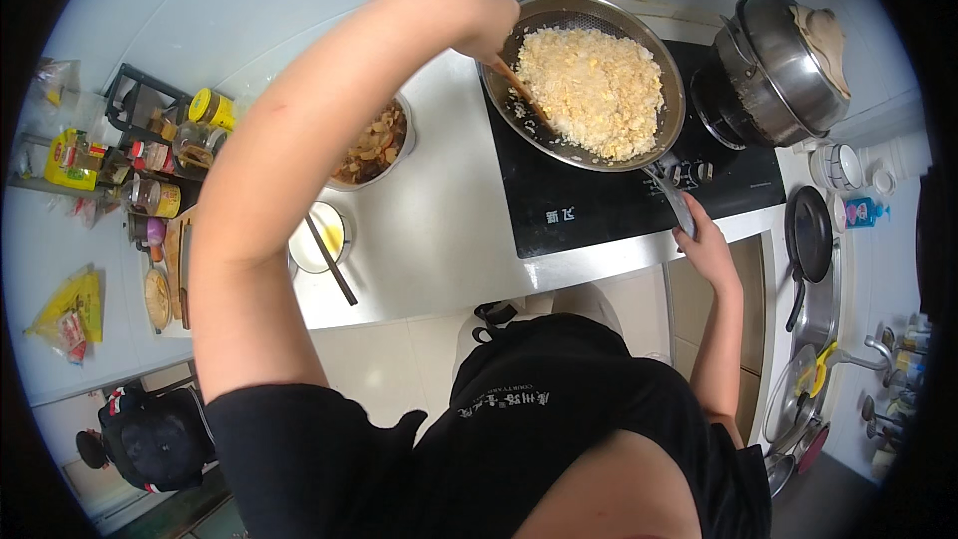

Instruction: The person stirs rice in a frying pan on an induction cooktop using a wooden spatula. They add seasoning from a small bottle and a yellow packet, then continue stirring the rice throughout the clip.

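My left hand (486, 19) reaches over the far rim side of a steel frying pan (673, 101) and grips the handle of a wooden spatula (524, 90). The spatula's lower end is tucked into the left edge of the fried rice with egg (591, 90), which is heaped in the pan. Loose grains cling to the pan's inner wall nearby. Below right, my right hand (705, 243) is closed around the pan's metal handle (673, 198). The pan stands on a black induction hob (599, 217) with maker's lettering on its front.
Left on the counter (441, 239) sit a bowl of cut brown food (374, 150), partly behind my forearm, and a white cup (303, 243) with chopsticks (333, 262) across it. A steel pot (771, 75) stands right. Jars (153, 195) line the left wall; a small black frying pan (808, 236) lies by the sink.
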Tool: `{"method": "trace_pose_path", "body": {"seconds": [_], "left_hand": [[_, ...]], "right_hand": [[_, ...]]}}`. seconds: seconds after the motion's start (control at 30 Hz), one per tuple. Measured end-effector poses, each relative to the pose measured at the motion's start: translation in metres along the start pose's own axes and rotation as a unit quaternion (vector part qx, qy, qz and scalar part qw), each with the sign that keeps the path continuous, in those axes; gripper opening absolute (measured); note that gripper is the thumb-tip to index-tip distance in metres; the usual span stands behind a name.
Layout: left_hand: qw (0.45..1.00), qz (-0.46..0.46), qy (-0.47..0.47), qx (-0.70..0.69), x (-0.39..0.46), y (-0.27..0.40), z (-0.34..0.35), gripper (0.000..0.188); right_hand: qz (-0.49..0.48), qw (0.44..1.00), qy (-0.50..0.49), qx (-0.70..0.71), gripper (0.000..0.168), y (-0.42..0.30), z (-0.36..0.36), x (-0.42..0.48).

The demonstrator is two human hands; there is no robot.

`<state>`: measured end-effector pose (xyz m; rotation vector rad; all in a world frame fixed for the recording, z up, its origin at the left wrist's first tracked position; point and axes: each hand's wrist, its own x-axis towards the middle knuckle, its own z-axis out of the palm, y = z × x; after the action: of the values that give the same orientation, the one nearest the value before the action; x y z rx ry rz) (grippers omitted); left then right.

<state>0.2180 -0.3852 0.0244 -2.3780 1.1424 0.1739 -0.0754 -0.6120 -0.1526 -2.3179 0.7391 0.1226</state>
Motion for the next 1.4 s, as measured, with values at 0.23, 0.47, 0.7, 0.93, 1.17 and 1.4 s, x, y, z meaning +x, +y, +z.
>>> {"method": "trace_pose_path", "body": {"seconds": [0.23,0.47,0.7,0.93,1.17,1.4], "left_hand": [[0.994,-0.031,0.041,0.092,-0.015,-0.021,-0.019,0.018],[0.991,0.036,0.127,0.034,0.035,-0.013,0.04,0.026],[0.976,0.073,0.153,0.139,-0.02,0.018,-0.042,0.026],[0.994,0.023,-0.11,0.014,-0.04,0.019,-0.034,0.027],[0.987,0.019,-0.035,-0.157,-0.015,0.117,0.043,0.042],[0.78,-0.131,-0.016,-0.612,-0.001,0.124,0.107,0.04]], "right_hand": [[0.024,0.984,-0.107,0.138,0.062,-0.004,-0.017,-0.005],[-0.003,0.945,-0.218,0.243,0.068,0.006,-0.016,0.01],[-0.014,0.917,-0.245,0.315,0.076,0.017,-0.018,0.009],[-0.03,0.896,-0.278,0.344,0.076,0.027,-0.018,0.013],[-0.052,0.914,-0.263,0.304,0.073,0.028,-0.024,0.013],[-0.041,0.923,-0.26,0.281,0.073,0.029,-0.024,0.017]]}}
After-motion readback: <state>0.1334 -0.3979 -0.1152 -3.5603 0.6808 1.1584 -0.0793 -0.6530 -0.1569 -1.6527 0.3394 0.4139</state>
